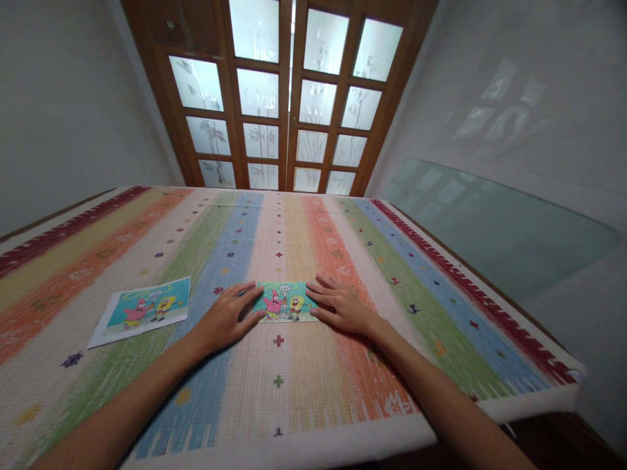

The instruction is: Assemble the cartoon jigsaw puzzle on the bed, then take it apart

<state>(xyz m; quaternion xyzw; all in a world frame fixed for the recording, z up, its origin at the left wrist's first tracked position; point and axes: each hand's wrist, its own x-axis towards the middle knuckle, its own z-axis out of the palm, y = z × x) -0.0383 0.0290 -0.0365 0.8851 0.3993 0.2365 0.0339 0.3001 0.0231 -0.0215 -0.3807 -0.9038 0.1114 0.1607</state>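
A small jigsaw puzzle (285, 303) with cartoon figures, one pink and one yellow, lies flat on the striped tablecloth (308, 372). My left hand (229, 314) rests at the puzzle's left edge, thumb and fingers spread apart and touching its border. At the opposite edge lies my right hand (343, 305), its fingers stretched out over the right border. Neither hand grips anything. Both palms face down, and the fingertips cover small parts of the puzzle's sides. Left of my left hand is a paper sheet (147, 308) printed with a similar picture.
Wooden double doors (287, 98) with frosted glass panes stand beyond the table's far edge. A pale wall (63, 98) rises on the left. On the right, a glass-like panel (490, 222) stands against the wall, close to the table's side.
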